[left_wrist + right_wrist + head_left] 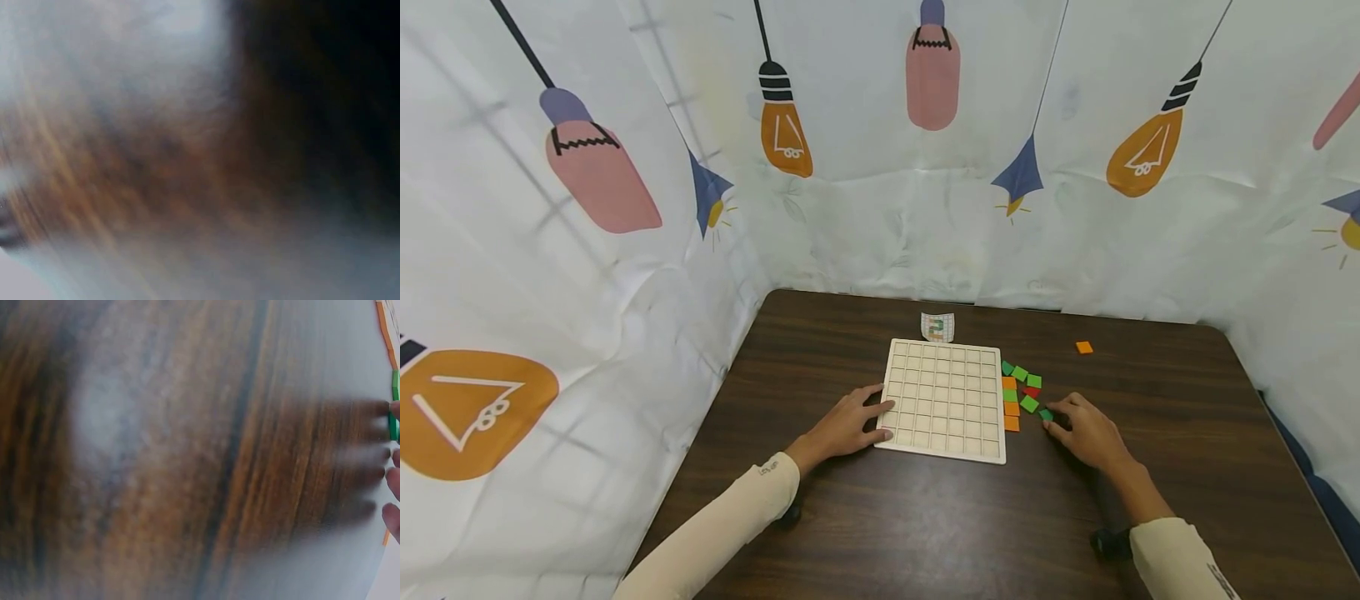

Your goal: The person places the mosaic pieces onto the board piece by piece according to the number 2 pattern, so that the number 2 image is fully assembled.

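Dark green tile [1046, 415] sits at the near end of a loose cluster, on the table [970, 525] to the right of the board [940, 400]. My right hand [1088, 433] pinches it between thumb and forefinger, the other fingers bent in beside them. My left hand [846, 421] lies with its fingers and thumb spread, the tips resting on the board's left edge. From my left wrist I get only brown and grey blur; from my right, a few fingertips and a green edge at the border of the view.

Around the tile I hold are others, all thin, flat and square-looking: lighter green tiles [1019, 373], a red tile [1032, 392] partly covered, and another dark green one. Orange tiles [1012, 409], with a green one among them, line up along the board's right side. One stray orange tile [1084, 347] lies well apart, farther back.

The board is pale and square, ruled into small square cells within a plain rim. Just behind it is a small card [937, 327] with a coloured grid, its edges curling. Beneath everything, the table is dark brown, streaked with grain and slightly glossy. Cream sleeves [752, 497] cover my forearms. Beyond hangs a creased white cloth [857, 225] printed with lamps.
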`<state>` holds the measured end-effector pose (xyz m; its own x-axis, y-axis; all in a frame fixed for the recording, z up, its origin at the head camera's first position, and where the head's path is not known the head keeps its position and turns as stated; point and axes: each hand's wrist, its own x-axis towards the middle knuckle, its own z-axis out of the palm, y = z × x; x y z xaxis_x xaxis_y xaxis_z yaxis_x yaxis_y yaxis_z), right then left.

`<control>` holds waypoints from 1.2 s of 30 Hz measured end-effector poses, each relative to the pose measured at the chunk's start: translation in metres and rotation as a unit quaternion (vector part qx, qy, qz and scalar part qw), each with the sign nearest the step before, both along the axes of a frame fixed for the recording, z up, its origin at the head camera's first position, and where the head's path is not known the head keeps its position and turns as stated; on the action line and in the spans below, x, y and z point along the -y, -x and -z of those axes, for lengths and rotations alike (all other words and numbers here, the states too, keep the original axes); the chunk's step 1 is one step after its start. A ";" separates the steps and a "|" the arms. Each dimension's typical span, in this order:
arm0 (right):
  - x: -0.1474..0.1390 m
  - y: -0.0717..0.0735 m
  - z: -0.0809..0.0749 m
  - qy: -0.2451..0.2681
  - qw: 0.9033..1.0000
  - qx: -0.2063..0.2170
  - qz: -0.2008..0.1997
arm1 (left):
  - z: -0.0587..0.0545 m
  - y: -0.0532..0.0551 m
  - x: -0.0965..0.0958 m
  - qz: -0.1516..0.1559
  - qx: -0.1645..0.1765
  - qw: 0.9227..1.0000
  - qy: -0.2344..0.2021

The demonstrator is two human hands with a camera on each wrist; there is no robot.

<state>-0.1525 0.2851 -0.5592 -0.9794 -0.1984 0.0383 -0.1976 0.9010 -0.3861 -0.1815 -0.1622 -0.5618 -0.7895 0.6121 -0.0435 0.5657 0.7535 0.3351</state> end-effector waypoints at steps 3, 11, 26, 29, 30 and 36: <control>-0.002 0.001 0.001 0.007 1.000 0.002 -0.009 | -0.001 0.000 0.001 -0.001 -0.001 1.000 0.006; -0.003 0.002 0.000 0.020 0.999 0.014 -0.023 | -0.001 0.001 0.002 -0.001 0.005 1.000 0.012; -0.001 0.003 0.001 0.013 1.000 0.004 0.014 | -0.002 0.003 0.002 0.004 0.007 1.000 0.025; 0.000 0.001 0.002 0.002 0.999 -0.009 0.032 | -0.003 0.002 0.002 0.002 0.010 1.000 0.023; 0.000 0.000 0.002 0.001 0.999 -0.014 0.038 | -0.003 0.002 0.002 0.001 0.011 1.000 0.023; 0.000 -0.002 0.004 0.020 0.998 -0.027 0.059 | -0.004 0.001 0.001 0.000 0.015 1.000 0.014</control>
